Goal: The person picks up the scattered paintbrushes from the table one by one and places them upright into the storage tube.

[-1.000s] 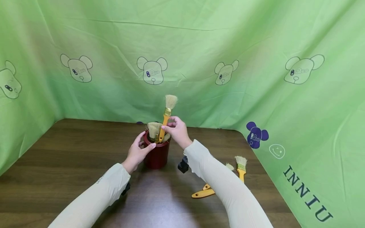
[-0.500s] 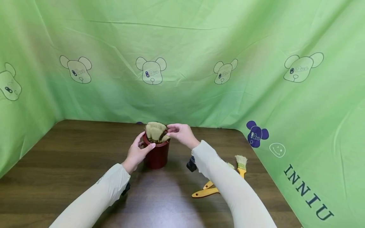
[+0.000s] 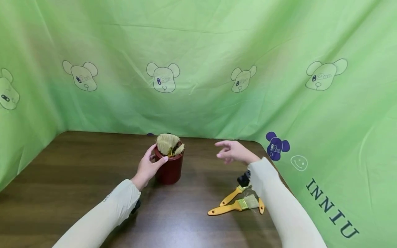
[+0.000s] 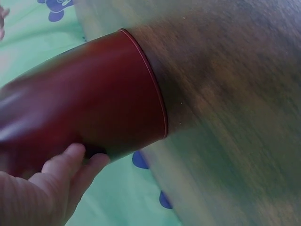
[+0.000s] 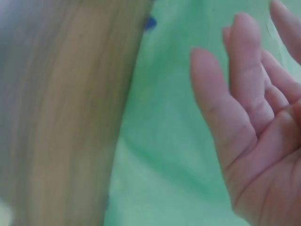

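Note:
A dark red pot point(image 3: 169, 173) stands upright toward the back of the table, with several flat paintbrushes point(image 3: 166, 143) in it, pale bristles up. My left hand point(image 3: 148, 168) holds the pot near its rim, thumb at the front and fingers round the left side. In the left wrist view, fingertips point(image 4: 75, 151) lie against the smooth wall of the pot point(image 4: 108, 89). My right hand point(image 3: 235, 152) is in the air to the right, holding nothing. Its fingers are loosely bent in the right wrist view, where the palm point(image 5: 273, 183) shows bare.
At the right lie a paintbrush with a yellow handle point(image 3: 224, 208), a second brush point(image 3: 229, 197) behind it, and another yellow handle end point(image 3: 261, 205), partly hidden by the right sleeve. A green printed cloth point(image 3: 198, 113) hangs behind the brown table point(image 3: 93, 165).
My right hand has put a paintbrush down into the pot, released it, and moved away to the right. The left hand has stayed on the pot.

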Motion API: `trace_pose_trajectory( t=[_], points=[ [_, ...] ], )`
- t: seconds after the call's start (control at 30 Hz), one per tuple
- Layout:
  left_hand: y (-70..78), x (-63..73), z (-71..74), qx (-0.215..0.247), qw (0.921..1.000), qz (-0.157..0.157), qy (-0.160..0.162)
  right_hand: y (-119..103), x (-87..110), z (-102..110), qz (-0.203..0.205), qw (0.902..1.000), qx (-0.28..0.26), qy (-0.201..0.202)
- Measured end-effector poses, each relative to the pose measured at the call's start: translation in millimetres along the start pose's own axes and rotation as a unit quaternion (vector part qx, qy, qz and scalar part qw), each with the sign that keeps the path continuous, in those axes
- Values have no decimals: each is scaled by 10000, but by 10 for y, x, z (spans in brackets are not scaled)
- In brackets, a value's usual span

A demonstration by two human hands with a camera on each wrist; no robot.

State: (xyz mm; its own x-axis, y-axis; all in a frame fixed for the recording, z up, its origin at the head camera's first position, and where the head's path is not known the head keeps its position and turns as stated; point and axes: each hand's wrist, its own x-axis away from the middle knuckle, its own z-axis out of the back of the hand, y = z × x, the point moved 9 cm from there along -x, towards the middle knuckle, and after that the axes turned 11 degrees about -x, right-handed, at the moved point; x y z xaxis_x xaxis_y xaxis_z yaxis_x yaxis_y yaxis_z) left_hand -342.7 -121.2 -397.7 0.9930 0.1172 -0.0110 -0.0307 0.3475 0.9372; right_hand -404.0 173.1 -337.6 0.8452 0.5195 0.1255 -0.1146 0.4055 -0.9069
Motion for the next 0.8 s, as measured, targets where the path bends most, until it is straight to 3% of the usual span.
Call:
trace_pose_trajectory(
  t=[0.2,0.43,0.63,0.8],
  points=[
    [-39,2,50,-233,9997,0,97,401,410,338,-442,9990,-87,72],
    [-12,-9,-81,-119,9999,-84,46,832,992,720,-758,9965,-198,291],
    [-29,-3,-78,-82,9999,-95,70,1194,1293,834,-978,9932,-505,383],
    [-32,1,-9,-129,9998,-97,91,1373,1360,788,-1012,9931,-396,433]
  ],
)
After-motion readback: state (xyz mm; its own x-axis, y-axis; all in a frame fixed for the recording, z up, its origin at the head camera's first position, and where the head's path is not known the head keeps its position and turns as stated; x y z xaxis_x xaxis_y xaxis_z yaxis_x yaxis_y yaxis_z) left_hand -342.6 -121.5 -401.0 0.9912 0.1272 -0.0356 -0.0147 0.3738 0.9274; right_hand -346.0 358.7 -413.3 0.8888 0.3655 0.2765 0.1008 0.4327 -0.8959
